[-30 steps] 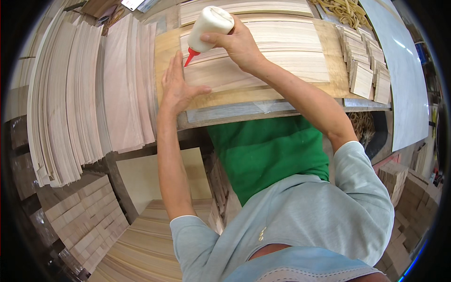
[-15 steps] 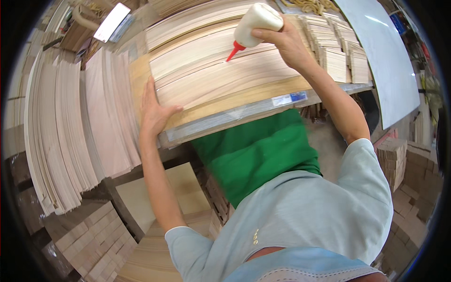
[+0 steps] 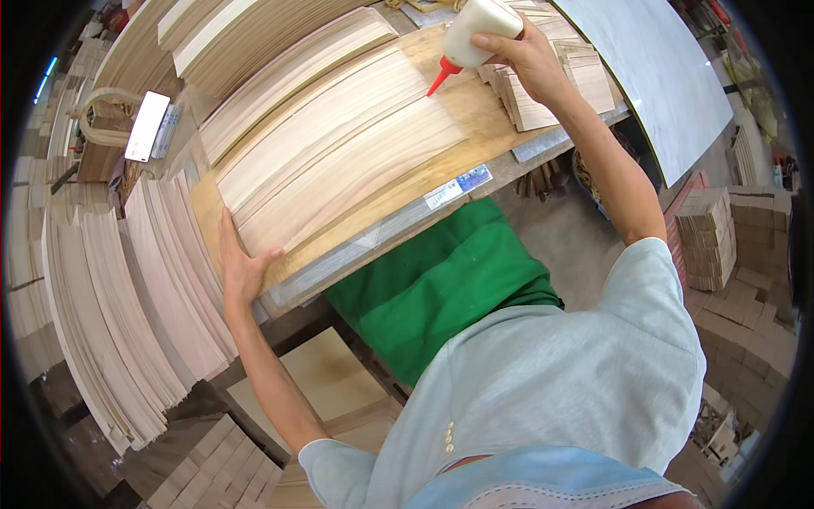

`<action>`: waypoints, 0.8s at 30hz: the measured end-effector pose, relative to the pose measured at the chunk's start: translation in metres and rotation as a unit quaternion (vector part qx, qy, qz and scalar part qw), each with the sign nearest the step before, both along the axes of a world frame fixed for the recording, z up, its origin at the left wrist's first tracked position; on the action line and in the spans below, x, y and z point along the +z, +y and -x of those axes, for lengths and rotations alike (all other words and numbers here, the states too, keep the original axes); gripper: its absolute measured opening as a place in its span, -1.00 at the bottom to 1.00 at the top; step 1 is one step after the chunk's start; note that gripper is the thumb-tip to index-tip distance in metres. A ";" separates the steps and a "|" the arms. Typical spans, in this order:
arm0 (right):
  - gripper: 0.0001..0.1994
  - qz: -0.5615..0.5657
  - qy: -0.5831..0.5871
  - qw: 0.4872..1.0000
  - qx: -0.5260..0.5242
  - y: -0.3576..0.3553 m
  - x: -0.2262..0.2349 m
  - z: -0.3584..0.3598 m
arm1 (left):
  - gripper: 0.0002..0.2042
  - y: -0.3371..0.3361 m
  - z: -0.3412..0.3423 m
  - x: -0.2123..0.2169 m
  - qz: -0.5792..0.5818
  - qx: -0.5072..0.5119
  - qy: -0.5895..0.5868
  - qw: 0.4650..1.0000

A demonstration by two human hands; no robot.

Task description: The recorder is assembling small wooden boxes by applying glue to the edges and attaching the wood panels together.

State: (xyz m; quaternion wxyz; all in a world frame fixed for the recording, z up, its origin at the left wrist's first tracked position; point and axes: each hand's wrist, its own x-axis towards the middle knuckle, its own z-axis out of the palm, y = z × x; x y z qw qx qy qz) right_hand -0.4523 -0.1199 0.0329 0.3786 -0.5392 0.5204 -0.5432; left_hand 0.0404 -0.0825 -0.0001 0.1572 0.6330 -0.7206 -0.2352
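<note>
My right hand (image 3: 536, 66) grips a white glue bottle (image 3: 476, 34) tilted downward. Its red nozzle (image 3: 443, 76) points at the right end of a seam between pale wooden boards (image 3: 352, 161). Whether the tip touches the wood, I cannot tell. At the boards' left end my left hand (image 3: 242, 265) lies with fingers stretched and thumb apart, against their near corner. These boards rest on a yellowish wooden base (image 3: 373, 202) on the workbench.
Short wooden pieces (image 3: 530, 106) are stacked right of the boards. More long boards (image 3: 297, 76) lie behind them, and tall veneer stacks (image 3: 110, 305) stand at left. Beyond the bench's right end leans a pale grey sheet (image 3: 653, 76). Green cloth (image 3: 441, 288) hangs below the front edge.
My right hand has carried the bottle along the seam from mid-board to the right end. My left hand stays at the left end. The whole view has turned.
</note>
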 end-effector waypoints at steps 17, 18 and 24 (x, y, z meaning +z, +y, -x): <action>-0.66 -0.003 -0.335 0.924 -0.184 0.000 0.010 -0.024 | 0.06 -0.019 0.127 0.018 0.029 -0.223 -0.137 0.965; -0.67 0.008 -0.335 0.921 -0.198 -0.007 0.003 -0.022 | 0.07 -0.020 0.128 0.016 0.021 -0.226 -0.139 0.964; -0.63 0.026 -0.295 0.941 -0.166 -0.024 -0.006 -0.013 | 0.06 -0.022 0.127 0.008 0.035 -0.228 -0.120 0.966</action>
